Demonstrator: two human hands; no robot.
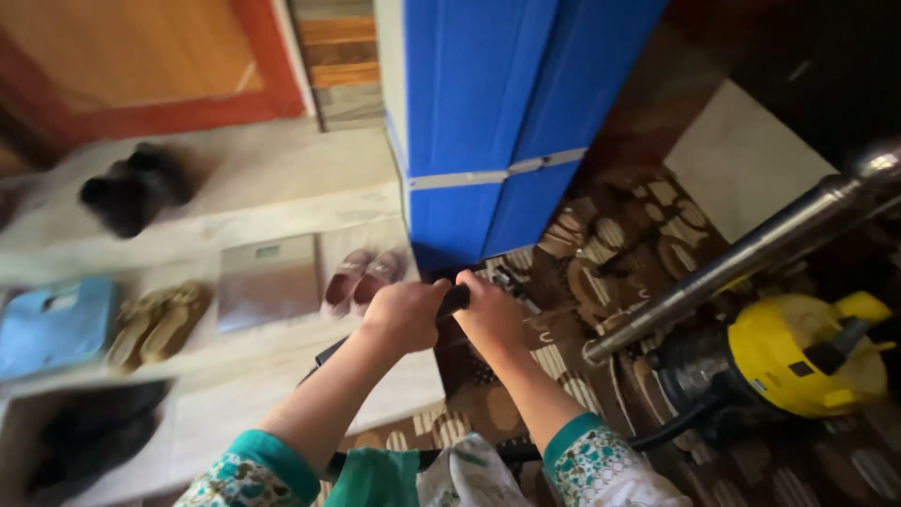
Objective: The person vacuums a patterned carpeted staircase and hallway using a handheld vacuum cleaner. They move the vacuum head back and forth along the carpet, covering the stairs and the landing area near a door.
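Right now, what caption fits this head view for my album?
Both hands, left hand and right hand, grip a black handle beside a yellow vacuum cleaner.

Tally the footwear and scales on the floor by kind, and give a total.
Pink slippers: 2
Tan sandals: 2
Dark shoes, blurred: 1 pair or heap, count unclear
Grey scale: 1
Blue scale: 1
Total: 7 at least

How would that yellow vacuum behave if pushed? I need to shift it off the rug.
The vacuum looks squat and drum-shaped, so it probably resists tipping. Its bulky body suggests some weight for its size. The patterned rug under it may drag at it, and the hose could tug; wheels aren't visible.
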